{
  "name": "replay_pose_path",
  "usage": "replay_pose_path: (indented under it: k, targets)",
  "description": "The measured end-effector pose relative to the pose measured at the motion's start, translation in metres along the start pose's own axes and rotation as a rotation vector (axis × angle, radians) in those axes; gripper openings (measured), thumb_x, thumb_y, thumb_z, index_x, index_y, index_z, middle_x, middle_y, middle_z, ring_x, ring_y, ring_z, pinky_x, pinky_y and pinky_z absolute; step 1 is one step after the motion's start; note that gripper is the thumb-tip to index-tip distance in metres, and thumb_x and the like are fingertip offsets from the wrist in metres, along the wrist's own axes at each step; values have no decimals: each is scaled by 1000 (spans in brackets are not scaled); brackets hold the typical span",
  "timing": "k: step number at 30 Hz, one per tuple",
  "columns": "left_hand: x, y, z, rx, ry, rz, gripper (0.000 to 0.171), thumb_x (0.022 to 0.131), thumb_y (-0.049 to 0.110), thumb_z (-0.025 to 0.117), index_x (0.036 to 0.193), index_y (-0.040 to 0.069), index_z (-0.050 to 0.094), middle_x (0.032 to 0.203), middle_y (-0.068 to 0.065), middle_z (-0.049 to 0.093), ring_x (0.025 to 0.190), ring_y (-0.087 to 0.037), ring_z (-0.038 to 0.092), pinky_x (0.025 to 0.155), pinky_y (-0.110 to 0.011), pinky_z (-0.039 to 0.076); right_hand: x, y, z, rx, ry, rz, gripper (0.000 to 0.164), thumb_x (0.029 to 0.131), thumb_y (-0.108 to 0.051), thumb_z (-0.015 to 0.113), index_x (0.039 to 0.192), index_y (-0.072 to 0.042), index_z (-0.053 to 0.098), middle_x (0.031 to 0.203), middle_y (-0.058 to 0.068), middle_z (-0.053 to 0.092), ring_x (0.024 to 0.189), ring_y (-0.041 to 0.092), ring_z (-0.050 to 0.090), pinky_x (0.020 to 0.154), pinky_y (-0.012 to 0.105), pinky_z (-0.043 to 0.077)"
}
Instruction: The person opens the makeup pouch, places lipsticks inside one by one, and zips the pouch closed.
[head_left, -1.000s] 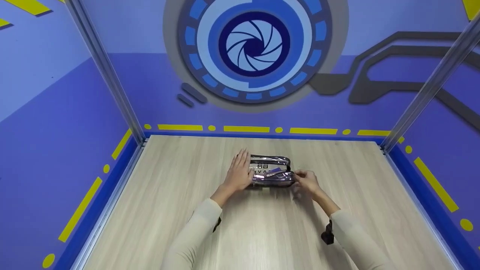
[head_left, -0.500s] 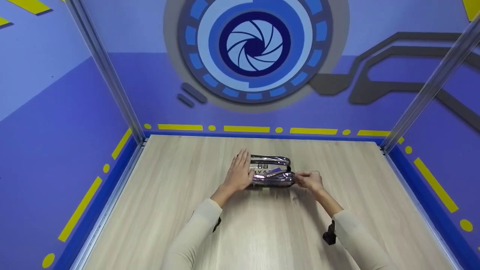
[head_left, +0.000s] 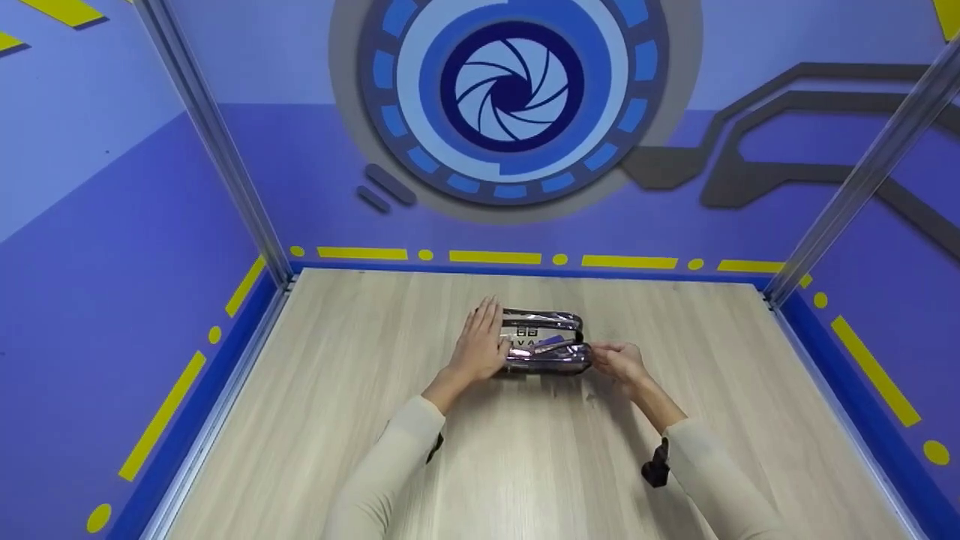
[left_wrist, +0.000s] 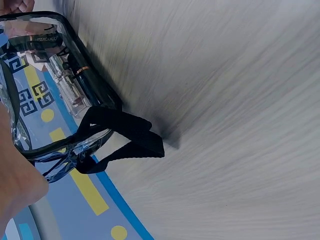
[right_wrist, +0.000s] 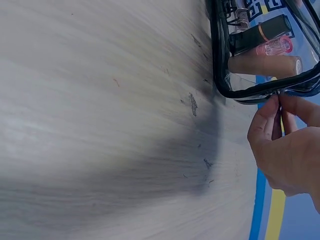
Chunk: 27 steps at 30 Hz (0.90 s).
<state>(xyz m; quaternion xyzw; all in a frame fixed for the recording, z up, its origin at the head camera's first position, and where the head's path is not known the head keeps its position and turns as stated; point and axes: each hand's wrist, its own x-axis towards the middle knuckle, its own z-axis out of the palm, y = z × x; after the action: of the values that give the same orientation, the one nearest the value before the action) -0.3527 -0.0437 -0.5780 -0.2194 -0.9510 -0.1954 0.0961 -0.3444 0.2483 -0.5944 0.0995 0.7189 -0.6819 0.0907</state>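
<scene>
A clear makeup pouch with black trim (head_left: 546, 363) lies on the table, its top parted along the middle. My left hand (head_left: 478, 346) rests over its left end with fingers stretched straight. At the right end my right hand (head_left: 619, 364) pinches a thin dark bit at the pouch's edge between thumb and fingertips; whether it is the zipper pull I cannot tell. Through the plastic, the right wrist view shows a tan tube (right_wrist: 262, 65), a pink tube (right_wrist: 275, 46) and a dark tube (right_wrist: 272, 28). A black strap loop (left_wrist: 127, 129) sticks out in the left wrist view.
The pale wood table (head_left: 360, 337) stretches around the pouch on all sides. Blue panels with yellow marks (head_left: 495, 258) and metal posts (head_left: 217, 142) bound it at the back and sides.
My right hand shifts only slightly at the pouch's right end, its fingers drawing closer together than a second ago. My left hand and the pouch stay in place.
</scene>
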Motion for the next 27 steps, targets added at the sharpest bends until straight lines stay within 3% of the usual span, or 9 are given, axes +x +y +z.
replay_pose_path:
  k: [7, 13, 19, 27]
  targets:
    - [2, 0, -2, 40, -75, -32, 69, 103, 28, 42, 159, -7, 20, 170, -22, 17, 159, -39, 17, 130, -50, 13, -5, -3, 7, 44, 53, -39, 37, 96, 6, 57, 130, 19, 56, 80, -8, 71, 73, 0, 67, 74, 20, 60]
    - [7, 1, -4, 55, -129, -61, 70, 105, 29, 42, 161, -4, 16, 171, -19, 11, 160, -35, 11, 131, -47, 9, -9, -11, 14, -29, 122, -89, 31, 92, 11, 53, 121, 21, 59, 76, -6, 66, 68, 2, 63, 68, 19, 59]
    - [8, 2, -4, 54, -127, -44, 70, 103, 29, 41, 160, -6, 19, 171, -22, 15, 160, -36, 13, 130, -52, 16, -12, -18, 14, -58, 120, -105, 33, 92, 12, 48, 121, 22, 60, 76, -3, 69, 67, 2, 66, 65, 19, 60]
    - [6, 0, -2, 80, -135, -55, 70, 104, 31, 38, 161, -5, 18, 171, -20, 13, 160, -35, 12, 131, -48, 12, -20, -26, 16, -222, 169, -143, 27, 92, 6, 60, 116, 14, 70, 88, 7, 78, 67, 0, 65, 63, 16, 53]
